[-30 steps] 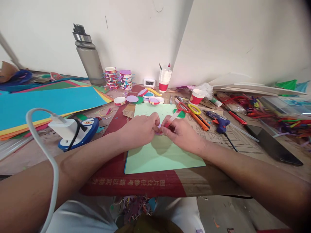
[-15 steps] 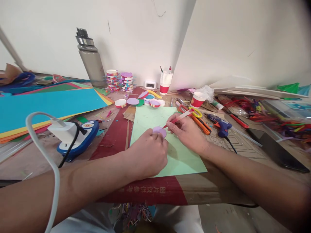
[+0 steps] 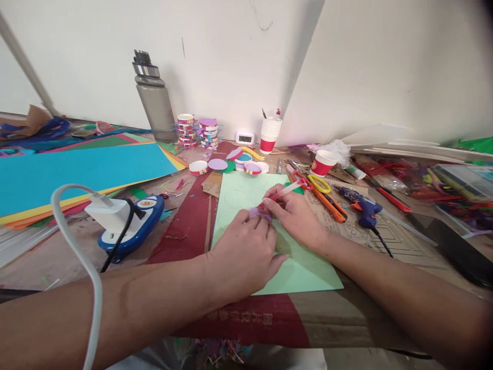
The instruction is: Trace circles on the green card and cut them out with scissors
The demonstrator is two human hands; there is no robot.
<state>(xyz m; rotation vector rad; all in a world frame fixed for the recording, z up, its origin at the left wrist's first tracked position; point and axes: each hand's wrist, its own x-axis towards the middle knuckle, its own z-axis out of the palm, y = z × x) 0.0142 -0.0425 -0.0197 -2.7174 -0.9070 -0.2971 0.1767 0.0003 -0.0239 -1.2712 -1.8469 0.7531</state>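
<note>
A light green sheet of paper (image 3: 304, 270) lies before me, with faint round outlines drawn on its upper part. On it is a small purple paper disc (image 3: 254, 211), mostly covered by fingers. My left hand (image 3: 244, 252) presses the disc down with its fingertips, its thumb spread out to the right over the sheet. Close beside it, my right hand (image 3: 295, 216) grips a red pen with a translucent barrel (image 3: 288, 189) between thumb and fingers. The pen slants up to the right. Its tip is at the disc's upper edge, partly hidden by the fingers.
Behind the sheet are purple-topped cup rings (image 3: 252, 168), stacked rings (image 3: 208, 133) and paper cups (image 3: 270, 136). Scissors (image 3: 319, 184), an orange cutter (image 3: 331, 205) and a blue glue gun (image 3: 364, 209) lie right. A power strip (image 3: 133, 226) and coloured sheets (image 3: 80, 169) lie left.
The view has shifted, moving the scene slightly right and down. My left hand's thumb has spread outward and its fingers cover more of the disc. The pen tip has moved along the disc's edge.
</note>
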